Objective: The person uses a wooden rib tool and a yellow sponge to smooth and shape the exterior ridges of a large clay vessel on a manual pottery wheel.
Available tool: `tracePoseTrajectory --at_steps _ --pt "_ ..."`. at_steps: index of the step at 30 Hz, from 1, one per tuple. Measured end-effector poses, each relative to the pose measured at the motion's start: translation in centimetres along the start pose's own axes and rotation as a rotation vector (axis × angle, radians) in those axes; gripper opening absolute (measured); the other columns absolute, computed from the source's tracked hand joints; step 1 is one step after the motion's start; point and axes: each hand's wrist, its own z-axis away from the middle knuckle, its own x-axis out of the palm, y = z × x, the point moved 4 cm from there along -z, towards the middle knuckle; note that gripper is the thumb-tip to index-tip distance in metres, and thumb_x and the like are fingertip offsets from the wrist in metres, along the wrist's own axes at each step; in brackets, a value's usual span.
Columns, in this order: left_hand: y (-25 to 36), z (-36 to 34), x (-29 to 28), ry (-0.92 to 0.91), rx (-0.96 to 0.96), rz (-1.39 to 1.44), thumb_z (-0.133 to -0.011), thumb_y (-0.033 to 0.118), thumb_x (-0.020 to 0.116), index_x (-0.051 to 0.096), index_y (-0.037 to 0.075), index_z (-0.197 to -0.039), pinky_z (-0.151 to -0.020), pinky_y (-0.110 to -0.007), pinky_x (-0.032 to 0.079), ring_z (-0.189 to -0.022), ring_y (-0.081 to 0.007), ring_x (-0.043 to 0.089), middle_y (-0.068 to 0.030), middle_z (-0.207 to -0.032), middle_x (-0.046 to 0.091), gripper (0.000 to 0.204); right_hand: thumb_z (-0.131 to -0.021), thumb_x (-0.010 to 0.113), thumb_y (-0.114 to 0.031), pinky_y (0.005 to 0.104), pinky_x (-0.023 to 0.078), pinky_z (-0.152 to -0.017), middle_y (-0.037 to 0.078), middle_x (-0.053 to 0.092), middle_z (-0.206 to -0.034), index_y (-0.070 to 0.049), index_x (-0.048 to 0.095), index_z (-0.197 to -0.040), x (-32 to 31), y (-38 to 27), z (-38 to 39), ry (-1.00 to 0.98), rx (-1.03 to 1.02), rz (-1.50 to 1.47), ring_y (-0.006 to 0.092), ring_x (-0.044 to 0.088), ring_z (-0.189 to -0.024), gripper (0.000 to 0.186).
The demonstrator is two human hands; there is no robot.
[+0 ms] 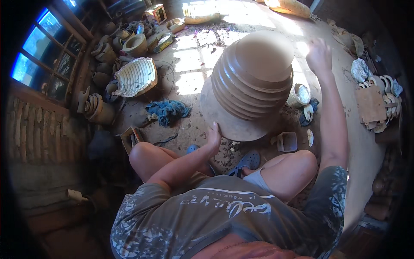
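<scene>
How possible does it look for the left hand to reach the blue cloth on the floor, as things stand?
Probably yes. The left hand is at the rim of the round base, and the blue cloth lies nearby to its left, with nothing tall visible between them.

Window: wooden-framed, many-paned, at ten o'clock, bluish daylight in its panes
Wall: upright strips beneath the window, at nine o'clock
Floor: greyish, dark debris strewn near twelve, a smooth paler stretch from three to four
Sunlight: bright pane-shaped patches around twelve
Shade: deep at eight o'clock
</scene>
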Motion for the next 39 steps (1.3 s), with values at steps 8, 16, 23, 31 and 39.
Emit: tracePoseTrajectory --at_steps 8,16,23,31,39 --pt "-4.8 2.7 2.9 -0.284 -0.168 0.011 -0.107 0.063 0.030 0.006 0.015 -0.163 -0.107 -0.065 0.036 -0.143 -0.0423 0.039 -0.0201 -0.165 0.027 0.078 -0.095 0.071 -0.021 0.0279 0.047 -0.077 0.002 0.073 -0.101 -0.003 0.074 -0.113 -6.1 -9.1 1.0 -0.190 -0.041 -1.151 0.0098 0.061 -0.087 0.026" --pt "-2.2 -0.7 0.4 -0.171 0.017 0.133 -0.106 0.065 0.028 0.006 0.016 -0.163 -0.111 -0.060 0.036 -0.143 -0.0392 0.041 -0.0178 -0.163 0.033 0.078 -0.093 0.074 -0.017 0.0267 0.051 -0.079 -0.001 0.072 -0.098 -0.006 0.074 -0.106 -11.7 -7.3 0.6 -0.163 -0.348 -1.612 0.0085 0.066 -0.093 0.017" --pt "0.2 0.9 0.0 -0.156 -0.009 0.082 -0.105 0.067 0.030 0.013 0.015 -0.160 -0.107 -0.056 0.041 -0.142 -0.0398 0.042 -0.0195 -0.160 0.035 0.077 -0.091 0.074 -0.026 0.0379 0.052 -0.066 0.012 0.071 -0.077 0.000 0.073 -0.092 0.6 0.1 -3.7 0.096 0.184 -0.647 0.0218 0.069 -0.075 0.026" --pt "-0.3 -1.6 -0.9 -0.158 0.066 0.040 -0.107 0.063 0.030 0.026 0.013 -0.159 -0.105 -0.056 0.039 -0.138 -0.0333 0.046 -0.0128 -0.159 0.040 0.072 -0.093 0.071 -0.018 0.0280 0.051 -0.061 0.005 0.071 -0.087 -0.001 0.071 -0.107 2.8 6.8 -0.5 0.091 0.299 -0.922 0.0119 0.066 -0.074 0.022" --pt "3.3 -0.1 -0.9 0.064 0.067 0.007 -0.108 0.058 0.038 0.039 0.012 -0.153 -0.101 -0.054 0.044 -0.135 -0.0312 0.047 -0.0111 -0.151 0.044 0.064 -0.100 0.049 -0.028 0.0432 0.058 -0.078 0.021 0.074 -0.101 0.001 0.071 -0.111 15.0 15.6 5.3 -0.127 0.236 -0.209 0.0313 0.074 -0.097 0.038"
